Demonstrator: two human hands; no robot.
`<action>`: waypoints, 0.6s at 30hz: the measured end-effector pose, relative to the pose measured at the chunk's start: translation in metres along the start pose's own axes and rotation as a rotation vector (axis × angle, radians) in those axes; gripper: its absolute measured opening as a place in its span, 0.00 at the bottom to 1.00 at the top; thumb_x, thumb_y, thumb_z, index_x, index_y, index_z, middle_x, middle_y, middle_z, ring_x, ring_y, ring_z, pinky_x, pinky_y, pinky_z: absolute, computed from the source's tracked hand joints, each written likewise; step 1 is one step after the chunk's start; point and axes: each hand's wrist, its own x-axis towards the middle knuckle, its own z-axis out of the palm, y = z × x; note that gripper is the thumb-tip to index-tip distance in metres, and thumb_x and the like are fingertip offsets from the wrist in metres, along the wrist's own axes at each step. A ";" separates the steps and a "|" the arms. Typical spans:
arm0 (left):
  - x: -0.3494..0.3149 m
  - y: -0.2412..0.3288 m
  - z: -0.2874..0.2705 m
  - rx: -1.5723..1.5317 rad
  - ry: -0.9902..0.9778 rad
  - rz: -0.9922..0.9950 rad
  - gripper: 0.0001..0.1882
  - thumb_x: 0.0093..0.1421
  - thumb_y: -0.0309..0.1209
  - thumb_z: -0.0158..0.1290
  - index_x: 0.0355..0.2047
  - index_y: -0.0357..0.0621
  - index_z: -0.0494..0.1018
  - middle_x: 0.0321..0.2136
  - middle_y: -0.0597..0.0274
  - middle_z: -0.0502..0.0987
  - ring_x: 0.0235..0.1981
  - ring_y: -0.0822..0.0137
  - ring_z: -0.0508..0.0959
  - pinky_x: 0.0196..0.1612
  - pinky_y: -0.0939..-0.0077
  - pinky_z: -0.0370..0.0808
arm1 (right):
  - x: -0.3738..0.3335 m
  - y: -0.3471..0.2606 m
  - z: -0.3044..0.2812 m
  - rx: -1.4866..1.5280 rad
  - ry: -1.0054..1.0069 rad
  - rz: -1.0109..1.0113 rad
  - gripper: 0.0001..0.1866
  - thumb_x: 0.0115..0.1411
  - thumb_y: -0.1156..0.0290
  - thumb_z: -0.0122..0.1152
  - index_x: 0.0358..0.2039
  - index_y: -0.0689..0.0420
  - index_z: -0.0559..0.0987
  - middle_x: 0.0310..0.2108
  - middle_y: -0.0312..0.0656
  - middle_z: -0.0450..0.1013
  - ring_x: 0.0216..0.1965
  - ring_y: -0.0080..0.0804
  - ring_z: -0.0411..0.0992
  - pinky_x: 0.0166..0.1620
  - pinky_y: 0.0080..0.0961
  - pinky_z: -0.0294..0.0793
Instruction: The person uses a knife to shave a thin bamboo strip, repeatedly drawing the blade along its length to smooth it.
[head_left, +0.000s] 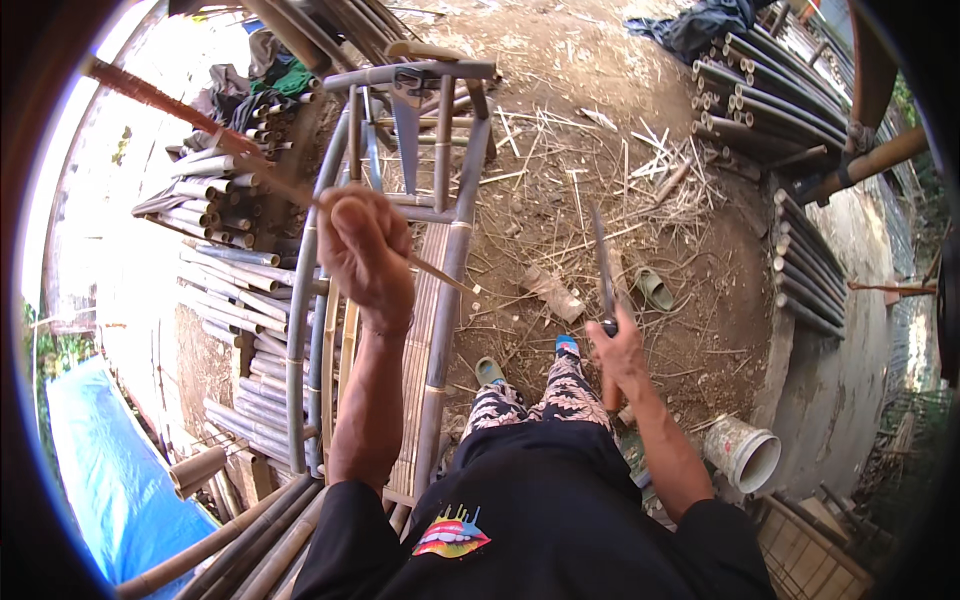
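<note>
My left hand (365, 245), raised over the bamboo bench, is closed around a long thin stick (440, 272). One end of the stick reaches toward the upper left, where it looks reddish brown; the other narrows to a pale tip above the ground. In my right hand (620, 350), held lower and to the right, is a machete (602, 255) with a dark blade pointing away from me and a brown handle. Stick and blade are apart. Beneath my left arm stands the bamboo bench (435, 300) with a slatted surface. A handsaw (406, 135) hangs at its far end.
Bamboo poles lie stacked at left (240, 290) and far right (770, 90). Shavings (650, 170) litter the dirt, with a wood block (553, 292) and a green sandal (655, 288) near my feet. A white bucket (742, 452) lies tipped at right; a blue tarp (110, 460) is at left.
</note>
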 end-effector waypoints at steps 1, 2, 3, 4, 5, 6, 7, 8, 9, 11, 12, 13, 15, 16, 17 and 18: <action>-0.006 -0.010 0.006 0.083 0.019 0.006 0.24 0.69 0.51 0.38 0.22 0.48 0.55 0.17 0.71 0.55 0.11 0.81 0.53 0.11 0.85 0.48 | 0.000 0.013 -0.022 -0.088 0.035 0.011 0.30 0.58 0.63 0.55 0.59 0.63 0.65 0.22 0.34 0.67 0.22 0.23 0.70 0.25 0.23 0.72; -0.017 -0.023 0.008 0.112 0.017 -0.022 0.24 0.69 0.51 0.37 0.22 0.49 0.53 0.17 0.71 0.55 0.10 0.81 0.52 0.10 0.85 0.49 | -0.003 0.018 -0.041 -0.067 0.039 0.065 0.29 0.59 0.63 0.54 0.59 0.63 0.65 0.21 0.35 0.67 0.22 0.22 0.70 0.25 0.22 0.72; -0.025 -0.034 0.018 0.117 0.054 0.016 0.25 0.68 0.53 0.38 0.21 0.48 0.56 0.16 0.70 0.58 0.09 0.82 0.56 0.11 0.85 0.50 | -0.005 0.023 -0.057 -0.047 0.042 0.119 0.28 0.61 0.63 0.53 0.59 0.62 0.65 0.21 0.35 0.66 0.21 0.21 0.70 0.25 0.21 0.72; -0.034 -0.043 0.031 0.095 0.069 0.010 0.26 0.68 0.53 0.38 0.21 0.48 0.55 0.16 0.69 0.58 0.09 0.82 0.55 0.10 0.85 0.49 | -0.003 0.037 -0.069 -0.003 0.058 0.081 0.28 0.61 0.64 0.53 0.60 0.62 0.65 0.21 0.35 0.67 0.20 0.21 0.70 0.25 0.21 0.72; -0.042 -0.052 0.042 0.076 0.084 0.004 0.26 0.68 0.53 0.38 0.21 0.47 0.54 0.16 0.67 0.59 0.09 0.81 0.55 0.10 0.85 0.49 | -0.001 0.052 -0.079 0.041 0.073 0.043 0.27 0.62 0.64 0.52 0.60 0.62 0.65 0.20 0.35 0.67 0.19 0.21 0.70 0.25 0.22 0.72; -0.050 -0.064 0.049 0.099 0.068 0.026 0.26 0.68 0.54 0.38 0.21 0.47 0.53 0.17 0.66 0.59 0.09 0.81 0.55 0.09 0.85 0.48 | 0.001 0.063 -0.086 0.084 0.087 0.004 0.27 0.63 0.64 0.52 0.60 0.62 0.66 0.20 0.35 0.67 0.19 0.21 0.70 0.24 0.22 0.72; -0.057 -0.078 0.055 0.101 0.063 0.030 0.26 0.68 0.54 0.38 0.21 0.47 0.53 0.17 0.66 0.59 0.09 0.81 0.54 0.09 0.85 0.48 | 0.004 0.065 -0.091 0.051 0.062 0.062 0.27 0.63 0.64 0.52 0.60 0.61 0.66 0.21 0.35 0.67 0.19 0.21 0.70 0.24 0.22 0.72; -0.064 -0.091 0.060 0.104 0.060 0.035 0.26 0.68 0.53 0.37 0.22 0.47 0.53 0.17 0.66 0.59 0.09 0.81 0.54 0.09 0.85 0.47 | 0.006 0.066 -0.098 0.018 0.034 0.120 0.27 0.63 0.63 0.52 0.60 0.61 0.66 0.21 0.35 0.67 0.19 0.20 0.70 0.24 0.22 0.72; -0.070 -0.101 0.066 0.109 0.059 0.040 0.26 0.68 0.53 0.37 0.22 0.47 0.53 0.17 0.66 0.59 0.09 0.81 0.54 0.09 0.85 0.47 | 0.009 0.064 -0.105 -0.016 0.003 0.176 0.27 0.63 0.63 0.53 0.60 0.61 0.66 0.22 0.35 0.68 0.19 0.20 0.70 0.24 0.22 0.72; -0.068 -0.109 0.082 0.241 0.080 0.111 0.25 0.70 0.53 0.31 0.21 0.50 0.49 0.16 0.69 0.52 0.09 0.82 0.52 0.07 0.86 0.47 | 0.018 0.067 -0.111 -0.060 -0.074 0.181 0.26 0.63 0.64 0.52 0.59 0.62 0.66 0.31 0.46 0.74 0.30 0.32 0.76 0.35 0.28 0.75; -0.067 -0.106 0.088 0.269 0.109 0.092 0.25 0.70 0.52 0.30 0.20 0.50 0.49 0.16 0.70 0.52 0.09 0.82 0.51 0.07 0.85 0.47 | 0.022 0.076 -0.107 -0.115 -0.072 0.087 0.26 0.63 0.64 0.52 0.59 0.62 0.66 0.35 0.50 0.74 0.34 0.36 0.76 0.38 0.30 0.75; -0.067 -0.099 0.092 0.304 0.139 0.073 0.25 0.70 0.52 0.30 0.20 0.51 0.49 0.16 0.70 0.51 0.09 0.82 0.50 0.07 0.85 0.47 | 0.026 0.081 -0.103 -0.168 -0.078 -0.007 0.26 0.63 0.65 0.51 0.59 0.62 0.67 0.38 0.54 0.75 0.37 0.40 0.77 0.42 0.32 0.75; -0.065 -0.090 0.105 0.179 0.103 0.034 0.25 0.70 0.51 0.32 0.20 0.52 0.49 0.18 0.69 0.52 0.11 0.80 0.53 0.08 0.86 0.53 | 0.036 0.056 -0.094 -0.192 -0.134 -0.157 0.24 0.64 0.65 0.48 0.57 0.63 0.68 0.45 0.59 0.72 0.45 0.52 0.74 0.49 0.35 0.72; -0.071 -0.096 0.105 0.189 0.085 0.042 0.25 0.70 0.52 0.32 0.20 0.51 0.50 0.18 0.69 0.53 0.12 0.79 0.55 0.09 0.86 0.54 | 0.042 0.050 -0.086 -0.219 -0.166 -0.194 0.23 0.64 0.65 0.48 0.56 0.63 0.69 0.44 0.59 0.72 0.44 0.53 0.74 0.48 0.36 0.73; -0.077 -0.112 0.108 0.186 0.061 0.055 0.25 0.70 0.52 0.33 0.21 0.51 0.50 0.18 0.69 0.53 0.14 0.79 0.56 0.10 0.87 0.55 | 0.050 0.047 -0.079 -0.245 -0.183 -0.235 0.22 0.64 0.65 0.47 0.55 0.64 0.70 0.43 0.58 0.73 0.43 0.54 0.73 0.48 0.37 0.73; -0.083 -0.124 0.115 0.242 0.008 0.145 0.24 0.70 0.51 0.33 0.21 0.51 0.50 0.18 0.69 0.53 0.14 0.77 0.57 0.12 0.88 0.56 | 0.056 0.057 -0.064 -0.305 -0.225 -0.189 0.20 0.64 0.63 0.48 0.50 0.63 0.72 0.39 0.55 0.74 0.40 0.53 0.74 0.45 0.40 0.74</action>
